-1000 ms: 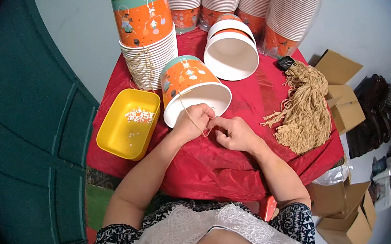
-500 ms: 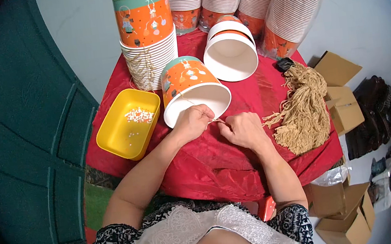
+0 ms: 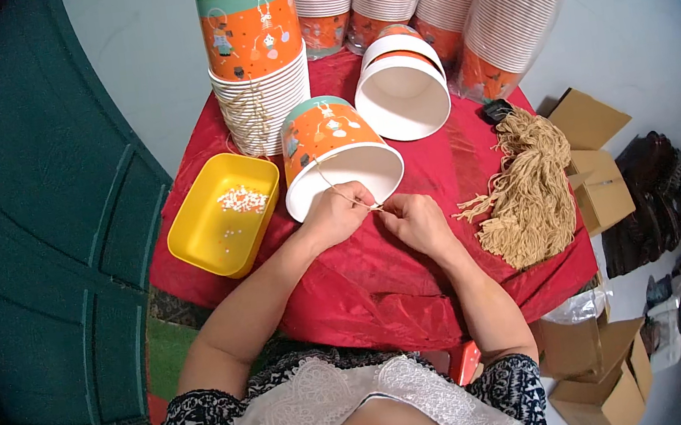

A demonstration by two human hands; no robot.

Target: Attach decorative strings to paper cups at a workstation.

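An orange and green paper bucket (image 3: 331,133) lies tilted on the red cloth, its white open mouth facing me. From its rim a tan string (image 3: 328,177) runs down to my hands. My left hand (image 3: 339,213) pinches the string just in front of the bucket's mouth. Close beside it, my right hand (image 3: 414,219) is also closed on the string, fingertips nearly meeting the left ones. The fingers partly hide what lies between them. Left of the bucket sits a yellow tub (image 3: 189,222) with small white pieces (image 3: 242,199) inside.
A stack of buckets (image 3: 252,32) with strings stands at the back left. Two nested buckets (image 3: 401,99) lie behind the held string. Tan string bundles (image 3: 529,189) lie at the right. Wrapped bucket stacks (image 3: 507,13) line the back; cardboard boxes (image 3: 600,181) stand beyond the table (image 3: 370,311).
My right hand has shifted slightly left and up, turning its fingertips toward the left hand. The string from the bucket's rim shows more clearly. The bucket has barely moved.
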